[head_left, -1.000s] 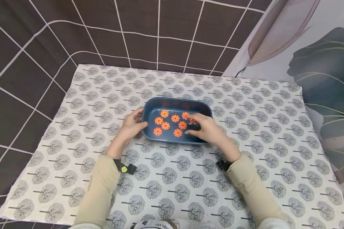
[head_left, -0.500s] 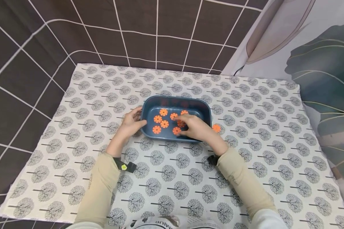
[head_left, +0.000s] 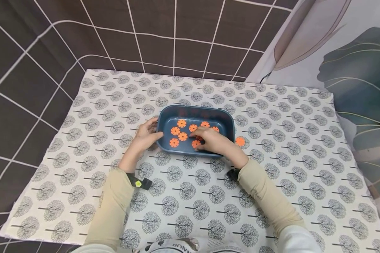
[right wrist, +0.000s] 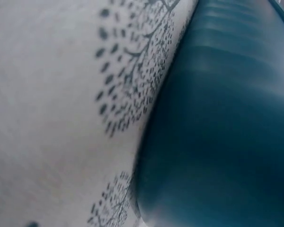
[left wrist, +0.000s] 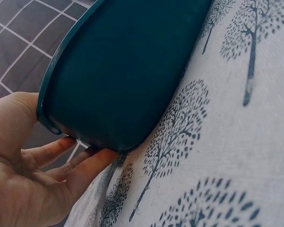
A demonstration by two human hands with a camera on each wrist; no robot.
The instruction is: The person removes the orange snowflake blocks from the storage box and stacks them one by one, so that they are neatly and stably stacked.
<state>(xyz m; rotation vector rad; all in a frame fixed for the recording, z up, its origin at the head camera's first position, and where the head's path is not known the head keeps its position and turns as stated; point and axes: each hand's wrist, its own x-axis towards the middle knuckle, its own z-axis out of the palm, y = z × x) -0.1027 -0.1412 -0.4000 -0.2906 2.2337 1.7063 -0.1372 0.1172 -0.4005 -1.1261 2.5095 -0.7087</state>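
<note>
A dark blue oblong tub [head_left: 166,116] stands on the tablecloth. My left hand [head_left: 145,135] holds its left end, thumb over the rim and fingers against the outside wall; the left wrist view shows the fingers [left wrist: 92,168] touching the tub's end. Flat orange notched discs, such as this disc [head_left: 182,136], lie scattered on the tub's floor. Over some of them, right of centre, reaches my right hand [head_left: 213,140] with bent fingers. One disc [head_left: 196,143] shows beside its thumb. Whether the fingertips pinch a disc is hidden. Only the tub's outer wall [right wrist: 217,132] appears in the right wrist view.
Another orange disc [head_left: 240,141] lies on the cloth just outside the tub's right end. The tree-patterned tablecloth [head_left: 304,147] covers the whole table. A dark curtain with white lines [head_left: 152,21] hangs behind, and a pale leaf-patterned curtain [head_left: 351,70] at the right.
My right hand has moved left inside the tub, from the right-end disc to discs nearer the middle. The disc on the cloth has come into sight. My left hand keeps its place.
</note>
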